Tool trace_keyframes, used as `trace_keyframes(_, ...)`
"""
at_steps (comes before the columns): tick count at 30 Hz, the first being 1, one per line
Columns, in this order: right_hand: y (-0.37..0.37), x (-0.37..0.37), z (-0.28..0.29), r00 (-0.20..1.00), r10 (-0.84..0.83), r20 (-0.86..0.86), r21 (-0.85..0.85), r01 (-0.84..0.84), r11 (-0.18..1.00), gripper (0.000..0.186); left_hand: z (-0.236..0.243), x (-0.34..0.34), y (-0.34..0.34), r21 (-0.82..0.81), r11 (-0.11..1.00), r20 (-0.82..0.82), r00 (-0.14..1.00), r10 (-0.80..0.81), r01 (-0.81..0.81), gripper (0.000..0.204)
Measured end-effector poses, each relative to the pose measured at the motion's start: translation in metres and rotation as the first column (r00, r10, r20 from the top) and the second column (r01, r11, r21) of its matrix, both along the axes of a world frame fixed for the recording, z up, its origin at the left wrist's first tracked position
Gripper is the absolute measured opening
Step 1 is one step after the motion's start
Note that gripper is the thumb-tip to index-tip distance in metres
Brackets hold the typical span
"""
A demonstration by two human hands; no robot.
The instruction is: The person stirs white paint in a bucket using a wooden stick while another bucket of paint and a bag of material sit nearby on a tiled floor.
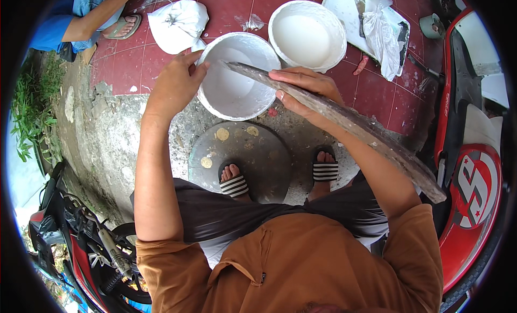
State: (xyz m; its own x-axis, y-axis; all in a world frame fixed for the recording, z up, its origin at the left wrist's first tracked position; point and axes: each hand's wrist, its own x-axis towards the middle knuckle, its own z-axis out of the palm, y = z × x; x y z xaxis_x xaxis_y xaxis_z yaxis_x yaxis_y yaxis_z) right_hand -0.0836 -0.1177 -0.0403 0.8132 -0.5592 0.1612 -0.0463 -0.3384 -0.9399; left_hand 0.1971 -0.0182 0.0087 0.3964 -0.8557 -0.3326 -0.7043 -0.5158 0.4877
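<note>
My right hand point(307, 89) is closed around a long, worn wooden stick point(371, 131). The stick slants from beside my right elbow to a narrow end inside the nearer white bucket point(207, 92). Pale, whitish liquid point(235, 81) lies in this bucket. At its left rim is my left hand point(180, 79), its thumb by the edge and its fingers bent along the outside. A second white bucket point(280, 57), holding creamy white liquid point(301, 36), stands just beyond to the right.
A tied white sack point(177, 25) sits behind the buckets, near another person's sandalled foot point(123, 27). To the far right lie a paint-stained white board point(342, 25) and a crumpled plastic bag point(381, 36). A red motorbike point(468, 200) flanks my right side; another motorbike point(102, 248) stands left.
</note>
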Motion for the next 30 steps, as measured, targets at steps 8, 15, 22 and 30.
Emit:
trace_keyframes(8, -0.002, 0.001, -0.002, 0.995, -0.098, -0.005, 0.008, 0.098, 0.995, 0.039, -0.001, 0.001, 0.001, 0.007, 1.0, -0.014, 1.0, -0.003, 0.003, 0.039)
trace_keyframes(15, 0.01, 0.004, 0.007, 1.0, 0.011, 0.014, 0.046, -0.012, 0.999, 0.04, 0.002, 0.001, -0.001, 0.04, 0.999, -0.066, 0.998, 0.017, -0.014, 0.038)
trace_keyframes(22, 0.006, 0.001, 0.006, 0.998, -0.062, -0.018, 0.029, 0.063, 0.998, 0.039, 0.004, 0.0, -0.001, 0.027, 1.0, -0.044, 0.999, 0.009, -0.008, 0.037)
trace_keyframes(30, 0.0, -0.003, 0.007, 0.991, -0.131, -0.004, -0.011, 0.131, 0.991, 0.041, 0.001, 0.001, 0.0, -0.006, 1.0, -0.032, 0.999, -0.023, 0.023, 0.036)
